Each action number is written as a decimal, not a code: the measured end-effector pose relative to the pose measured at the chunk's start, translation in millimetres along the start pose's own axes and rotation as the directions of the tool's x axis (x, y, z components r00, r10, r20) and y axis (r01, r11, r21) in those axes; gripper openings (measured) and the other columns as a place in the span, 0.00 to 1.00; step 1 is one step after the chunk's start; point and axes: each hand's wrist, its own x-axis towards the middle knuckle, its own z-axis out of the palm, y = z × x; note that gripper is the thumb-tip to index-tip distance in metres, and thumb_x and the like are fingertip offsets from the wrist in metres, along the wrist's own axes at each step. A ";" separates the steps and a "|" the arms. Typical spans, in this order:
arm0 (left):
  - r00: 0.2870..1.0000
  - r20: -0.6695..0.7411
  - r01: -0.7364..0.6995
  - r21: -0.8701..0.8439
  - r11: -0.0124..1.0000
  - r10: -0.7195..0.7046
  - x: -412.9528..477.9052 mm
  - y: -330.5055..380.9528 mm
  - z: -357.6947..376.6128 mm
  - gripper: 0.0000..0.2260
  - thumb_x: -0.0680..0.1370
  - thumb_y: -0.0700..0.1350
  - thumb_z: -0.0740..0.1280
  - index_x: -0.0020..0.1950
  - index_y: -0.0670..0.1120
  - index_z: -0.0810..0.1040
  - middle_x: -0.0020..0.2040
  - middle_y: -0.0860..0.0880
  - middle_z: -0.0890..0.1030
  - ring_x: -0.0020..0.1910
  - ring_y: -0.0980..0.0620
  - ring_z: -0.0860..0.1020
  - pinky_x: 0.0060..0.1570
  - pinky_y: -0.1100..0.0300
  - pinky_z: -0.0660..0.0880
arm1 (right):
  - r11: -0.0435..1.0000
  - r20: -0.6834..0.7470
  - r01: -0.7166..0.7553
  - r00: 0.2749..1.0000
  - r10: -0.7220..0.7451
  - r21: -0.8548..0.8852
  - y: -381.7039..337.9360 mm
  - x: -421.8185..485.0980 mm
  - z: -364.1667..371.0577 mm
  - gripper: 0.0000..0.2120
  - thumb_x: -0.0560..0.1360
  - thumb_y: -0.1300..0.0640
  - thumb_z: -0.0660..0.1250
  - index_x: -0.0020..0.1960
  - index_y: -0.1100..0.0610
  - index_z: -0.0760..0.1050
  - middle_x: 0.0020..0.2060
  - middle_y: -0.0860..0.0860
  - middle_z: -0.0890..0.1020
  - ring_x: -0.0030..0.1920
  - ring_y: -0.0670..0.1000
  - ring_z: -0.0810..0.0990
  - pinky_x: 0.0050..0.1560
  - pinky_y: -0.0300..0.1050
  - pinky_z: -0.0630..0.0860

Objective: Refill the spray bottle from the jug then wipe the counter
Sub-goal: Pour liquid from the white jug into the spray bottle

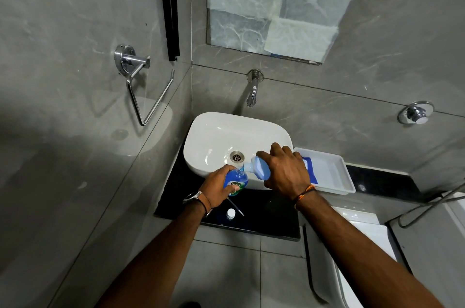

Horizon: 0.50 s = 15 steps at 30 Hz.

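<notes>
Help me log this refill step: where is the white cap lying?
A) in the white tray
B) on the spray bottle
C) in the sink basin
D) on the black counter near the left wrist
D: the white cap lies on the black counter, near the left hand gripping the spray bottle.

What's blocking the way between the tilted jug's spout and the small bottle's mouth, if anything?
Nothing visible. The right hand tilts the jug with its spout just above the open mouth of the spray bottle, held by the left hand; blue liquid runs between them. A white cap lies aside on the counter.
</notes>
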 end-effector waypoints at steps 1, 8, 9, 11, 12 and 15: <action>1.000 0.001 0.002 0.001 1.000 -0.002 -0.2 -0.2 0.2 0.21 0.75 0.42 0.74 0.66 0.45 0.72 0.60 0.44 0.80 0.57 0.47 0.80 0.58 0.51 0.81 | 1.000 0.001 -0.002 1.000 0.002 0.001 -0.1 -0.1 0.5 0.39 0.64 0.46 0.80 0.72 0.46 0.70 0.58 0.54 0.76 0.56 0.59 0.77 0.54 0.58 0.78; 1.000 0.003 0.010 -0.002 1.000 -0.010 0.7 0.0 1.5 0.22 0.75 0.42 0.74 0.66 0.45 0.72 0.60 0.44 0.80 0.57 0.47 0.80 0.59 0.50 0.81 | 1.000 0.009 -0.008 1.000 0.008 0.001 0.1 0.8 1.6 0.39 0.64 0.46 0.80 0.72 0.46 0.70 0.58 0.54 0.76 0.57 0.59 0.77 0.55 0.59 0.78; 1.000 0.002 0.011 -0.005 1.000 -0.011 1.0 0.5 1.6 0.22 0.75 0.42 0.74 0.66 0.45 0.72 0.60 0.45 0.80 0.58 0.47 0.80 0.59 0.50 0.81 | 1.000 0.009 -0.009 1.000 0.009 -0.001 0.5 1.0 1.2 0.39 0.64 0.46 0.80 0.72 0.46 0.70 0.58 0.54 0.76 0.57 0.60 0.77 0.55 0.59 0.78; 1.000 0.001 0.011 -0.010 1.000 -0.011 1.6 1.4 1.9 0.22 0.75 0.42 0.74 0.66 0.45 0.72 0.61 0.45 0.80 0.58 0.47 0.80 0.58 0.50 0.81 | 1.000 0.010 -0.007 1.000 0.007 -0.005 1.2 1.3 0.2 0.39 0.64 0.46 0.80 0.72 0.46 0.69 0.59 0.54 0.75 0.57 0.60 0.77 0.56 0.59 0.77; 1.000 0.001 0.010 -0.011 1.000 -0.010 2.1 1.7 2.0 0.22 0.75 0.42 0.74 0.66 0.45 0.72 0.61 0.45 0.80 0.58 0.47 0.80 0.58 0.50 0.81 | 1.000 0.011 -0.004 1.000 0.004 -0.007 1.7 1.4 -0.5 0.39 0.64 0.45 0.79 0.72 0.46 0.69 0.59 0.54 0.75 0.58 0.59 0.76 0.56 0.59 0.77; 1.000 0.002 0.013 -0.005 1.000 -0.013 3.6 3.0 1.7 0.22 0.75 0.42 0.74 0.66 0.45 0.72 0.61 0.45 0.81 0.57 0.47 0.80 0.59 0.50 0.81 | 1.000 0.009 0.003 1.000 -0.002 -0.016 3.0 1.7 -2.3 0.39 0.65 0.45 0.79 0.73 0.46 0.69 0.59 0.54 0.75 0.58 0.59 0.76 0.56 0.58 0.77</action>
